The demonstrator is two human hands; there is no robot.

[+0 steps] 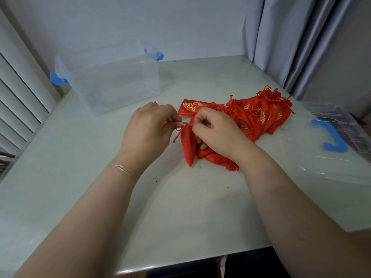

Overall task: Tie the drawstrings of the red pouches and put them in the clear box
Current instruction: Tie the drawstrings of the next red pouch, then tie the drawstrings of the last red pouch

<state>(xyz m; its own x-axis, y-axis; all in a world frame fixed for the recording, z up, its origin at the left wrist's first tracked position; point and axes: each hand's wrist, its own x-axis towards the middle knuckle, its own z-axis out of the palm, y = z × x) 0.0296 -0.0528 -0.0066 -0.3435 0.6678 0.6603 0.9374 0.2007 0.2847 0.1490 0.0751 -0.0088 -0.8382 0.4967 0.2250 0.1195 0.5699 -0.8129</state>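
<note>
Both my hands are at work just in front of the clear box (114, 85), which stands open and, so far as I can see through its walls, holds no pouch yet. Left hand (147, 129): fingers curled, tips pinching the drawstring (180, 127) on the box side of the pouch neck. Right hand (215, 131): also curled, thumb and forefinger pinched at the gathered neck; whether it has cord or cloth I cannot tell. The red pouch (188, 145) in hand lies lengthwise on the table (180, 207), nearer me than the box, neck drawn up. The remaining pile of pouches (259, 115) sits to the right of it, well apart from the box, cords tangled on top. The box lid (339, 137) with its blue latch lies farther right still. Handling judgement: satin-like cloth, light, limp, likely slippery, so no purchase on the body; take it at the cinched neck, where the fabric bunches, and work the thin cords by fingertip pinch. The cord ends carry small knots, which should stop them slipping through. Risk is snagging a neighbour's cord when lifting from the heap. Markings: gold ornamental motifs on the red fabric, too small and creased to read as characters; no brand or label legible on box or lid.
</note>
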